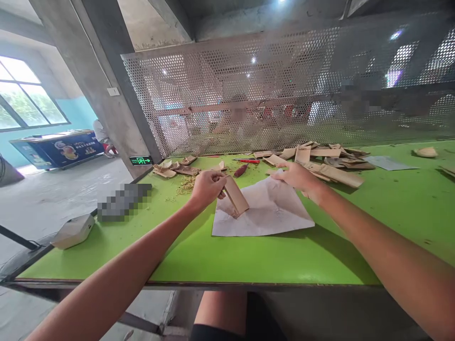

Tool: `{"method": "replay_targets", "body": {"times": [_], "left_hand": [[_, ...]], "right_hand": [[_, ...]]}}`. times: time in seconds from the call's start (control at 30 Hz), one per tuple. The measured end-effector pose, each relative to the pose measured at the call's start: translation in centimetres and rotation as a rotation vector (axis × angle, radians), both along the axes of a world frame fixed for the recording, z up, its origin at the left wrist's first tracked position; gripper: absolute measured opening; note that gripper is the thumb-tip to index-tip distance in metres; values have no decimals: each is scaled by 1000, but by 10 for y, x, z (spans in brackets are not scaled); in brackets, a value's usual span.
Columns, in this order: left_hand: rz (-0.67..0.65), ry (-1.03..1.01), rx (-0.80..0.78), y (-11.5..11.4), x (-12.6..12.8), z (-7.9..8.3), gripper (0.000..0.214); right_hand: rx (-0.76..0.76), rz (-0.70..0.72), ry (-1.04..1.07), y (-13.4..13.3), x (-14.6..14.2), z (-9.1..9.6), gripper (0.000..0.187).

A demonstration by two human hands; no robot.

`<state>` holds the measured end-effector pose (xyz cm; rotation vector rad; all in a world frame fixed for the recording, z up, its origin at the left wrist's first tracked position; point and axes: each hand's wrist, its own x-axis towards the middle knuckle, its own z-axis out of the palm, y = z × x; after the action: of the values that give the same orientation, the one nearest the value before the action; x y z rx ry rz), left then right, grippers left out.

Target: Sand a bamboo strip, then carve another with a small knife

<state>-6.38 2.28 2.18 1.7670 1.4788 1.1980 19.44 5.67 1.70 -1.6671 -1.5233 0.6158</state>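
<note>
My left hand (208, 187) is closed around a flat tan strip of wood or bark (236, 195), holding it tilted with its lower end resting on a white sheet of paper (265, 213). My right hand (296, 176) reaches over the paper's far edge, fingers stretched toward a pile of similar tan pieces (327, 163); it holds nothing that I can see. The paper lies crumpled on the green table (249, 258).
A red-handled knife (247, 161) and a dark red object (241, 170) lie beyond the paper. More tan pieces (174, 168) and shavings sit at the far left. A perforated metal screen (284, 90) walls the table's back. A small beige box (73, 230) sits off the left edge.
</note>
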Motion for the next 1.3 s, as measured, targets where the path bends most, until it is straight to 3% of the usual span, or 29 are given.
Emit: {"method": "replay_targets", "body": {"times": [0.2, 0.3, 0.47, 0.53, 0.6, 0.7, 0.83, 1.0, 1.17, 1.3], "left_hand": [[108, 327, 311, -5, 5, -3, 32], [90, 357, 434, -6, 6, -3, 34], [68, 362, 434, -6, 10, -8, 27], [58, 345, 380, -6, 14, -13, 25], [62, 320, 343, -6, 17, -19, 22], [79, 299, 339, -5, 22, -27, 20], [79, 227, 262, -4, 29, -35, 33], [72, 180, 186, 2, 41, -41, 31], [126, 134, 180, 4, 46, -42, 28], [82, 140, 215, 3, 44, -41, 24]], "right_hand": [[62, 188, 336, -6, -8, 5, 47], [133, 162, 443, -13, -7, 16, 47], [77, 245, 748, -20, -12, 24, 19], [34, 293, 817, -18, -18, 19, 24], [39, 329, 791, -15, -26, 10, 28], [141, 348, 553, -10, -38, -4, 29], [299, 321, 279, -9, -55, -22, 33], [378, 269, 51, -8, -70, -40, 30], [278, 255, 96, -4, -69, -48, 29], [228, 268, 144, -5, -69, -47, 28]]}}
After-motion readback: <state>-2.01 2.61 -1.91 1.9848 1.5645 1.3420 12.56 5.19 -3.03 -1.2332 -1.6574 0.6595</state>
